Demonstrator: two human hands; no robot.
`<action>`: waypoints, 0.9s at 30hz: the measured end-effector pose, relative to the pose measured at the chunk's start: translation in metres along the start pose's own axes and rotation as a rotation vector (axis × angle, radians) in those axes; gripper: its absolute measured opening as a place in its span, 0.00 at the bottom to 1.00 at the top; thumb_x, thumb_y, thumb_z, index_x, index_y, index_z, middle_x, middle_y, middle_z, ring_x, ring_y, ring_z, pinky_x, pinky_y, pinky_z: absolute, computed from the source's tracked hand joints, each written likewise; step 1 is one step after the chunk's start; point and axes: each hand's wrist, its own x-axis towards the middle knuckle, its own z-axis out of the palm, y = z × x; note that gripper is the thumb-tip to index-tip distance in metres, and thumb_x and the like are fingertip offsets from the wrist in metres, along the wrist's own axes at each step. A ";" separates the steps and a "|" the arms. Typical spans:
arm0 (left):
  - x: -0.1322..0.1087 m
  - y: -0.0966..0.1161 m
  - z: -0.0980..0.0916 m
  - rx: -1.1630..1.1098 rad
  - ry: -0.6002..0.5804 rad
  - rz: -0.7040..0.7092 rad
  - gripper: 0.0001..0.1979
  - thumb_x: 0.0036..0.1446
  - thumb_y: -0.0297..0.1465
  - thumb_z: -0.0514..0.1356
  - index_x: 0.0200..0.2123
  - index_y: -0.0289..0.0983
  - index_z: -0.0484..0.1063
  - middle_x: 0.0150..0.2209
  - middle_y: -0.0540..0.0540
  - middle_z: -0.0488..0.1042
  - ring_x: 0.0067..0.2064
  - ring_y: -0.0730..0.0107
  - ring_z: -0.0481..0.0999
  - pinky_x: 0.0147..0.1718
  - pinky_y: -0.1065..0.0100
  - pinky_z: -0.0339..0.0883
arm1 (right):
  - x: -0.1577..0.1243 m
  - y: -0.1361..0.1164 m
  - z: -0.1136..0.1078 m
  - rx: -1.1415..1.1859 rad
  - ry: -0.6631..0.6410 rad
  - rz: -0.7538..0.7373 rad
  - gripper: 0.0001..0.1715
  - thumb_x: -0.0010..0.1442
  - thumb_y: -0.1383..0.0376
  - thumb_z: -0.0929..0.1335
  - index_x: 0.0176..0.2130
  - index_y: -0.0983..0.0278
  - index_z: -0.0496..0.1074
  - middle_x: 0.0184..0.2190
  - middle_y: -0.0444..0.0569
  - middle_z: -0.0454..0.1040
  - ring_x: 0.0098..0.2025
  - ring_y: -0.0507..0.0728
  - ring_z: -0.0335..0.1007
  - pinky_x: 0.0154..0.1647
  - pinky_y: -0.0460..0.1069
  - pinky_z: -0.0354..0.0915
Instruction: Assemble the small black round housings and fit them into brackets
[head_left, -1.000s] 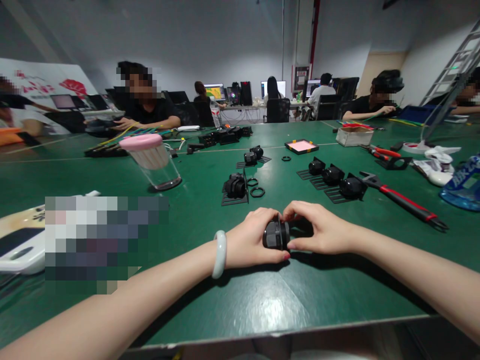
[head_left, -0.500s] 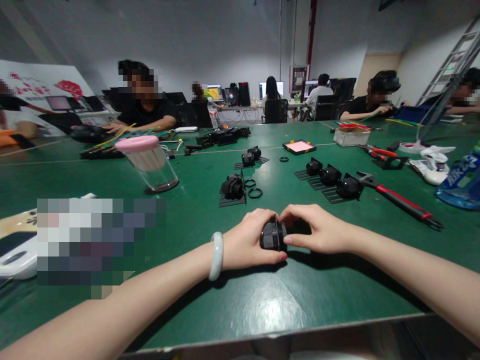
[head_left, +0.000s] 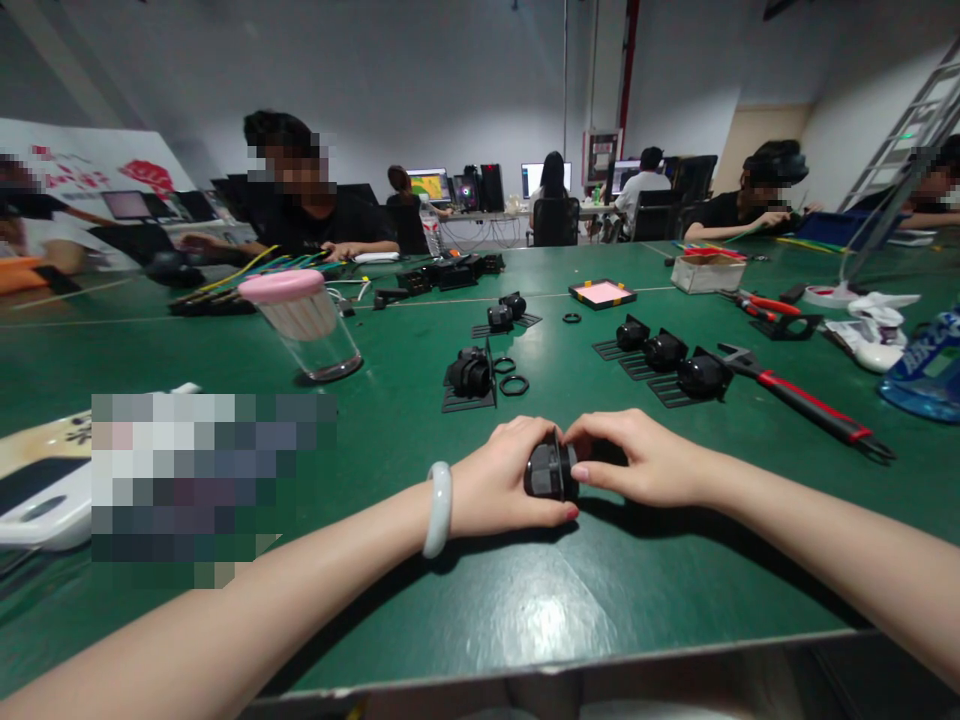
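In front of me, just above or on the green table [head_left: 480, 620], a black threaded fitting [head_left: 541, 478] with a flat plate lies between my hands. My left hand [head_left: 491, 480] is wrapped round its wider left end. The thumb and fingers of my right hand [head_left: 637, 462] close on the round part at its right end. Beyond my hands stands a similar black fitting on a slotted bracket [head_left: 469, 380], with loose black ring nuts [head_left: 514, 385] beside it. More bracketed fittings [head_left: 665, 352] sit in a row farther right.
An adjustable wrench [head_left: 817, 405] with red and black handle lies at right, near a blue bottle [head_left: 926, 375]. A pink-lidded cup [head_left: 319, 335] stands left. Farther back are a white box [head_left: 707, 275], a pink-centred square frame [head_left: 602, 293] and co-workers at the table.
The view shifts slightly. My hands keep their hold on the fitting with little visible movement. Across the table at left, a person's arm has moved to the right.
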 end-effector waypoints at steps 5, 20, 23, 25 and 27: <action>0.000 0.000 0.001 -0.001 0.015 -0.005 0.25 0.39 0.42 0.62 0.40 0.37 0.62 0.37 0.47 0.65 0.39 0.64 0.65 0.39 0.63 0.60 | 0.000 0.000 0.000 -0.026 0.000 -0.003 0.12 0.53 0.61 0.64 0.38 0.65 0.67 0.30 0.47 0.72 0.31 0.52 0.66 0.32 0.46 0.59; 0.000 0.000 0.000 0.004 0.000 -0.003 0.26 0.39 0.42 0.62 0.41 0.37 0.61 0.38 0.46 0.65 0.40 0.63 0.65 0.41 0.63 0.60 | 0.002 -0.001 0.000 -0.147 -0.015 0.003 0.13 0.57 0.61 0.61 0.36 0.66 0.69 0.31 0.49 0.72 0.32 0.54 0.66 0.34 0.47 0.59; 0.000 -0.002 0.001 0.005 -0.003 0.003 0.26 0.39 0.42 0.62 0.41 0.37 0.61 0.38 0.46 0.65 0.40 0.63 0.64 0.41 0.63 0.60 | 0.002 -0.001 0.000 -0.168 -0.011 -0.001 0.13 0.56 0.60 0.61 0.36 0.66 0.69 0.31 0.49 0.71 0.32 0.54 0.66 0.33 0.47 0.59; 0.000 -0.002 0.001 0.006 -0.009 0.011 0.26 0.39 0.42 0.62 0.41 0.37 0.60 0.38 0.46 0.65 0.40 0.64 0.64 0.41 0.63 0.60 | 0.002 -0.002 0.000 -0.184 -0.004 -0.003 0.13 0.56 0.60 0.61 0.36 0.66 0.69 0.31 0.49 0.71 0.32 0.54 0.66 0.33 0.47 0.58; 0.000 -0.003 0.001 0.010 -0.011 0.014 0.26 0.40 0.42 0.62 0.41 0.37 0.60 0.38 0.46 0.65 0.40 0.63 0.64 0.41 0.63 0.60 | 0.001 -0.002 0.000 -0.196 0.007 -0.006 0.13 0.56 0.60 0.61 0.36 0.66 0.68 0.30 0.49 0.71 0.31 0.53 0.65 0.32 0.47 0.58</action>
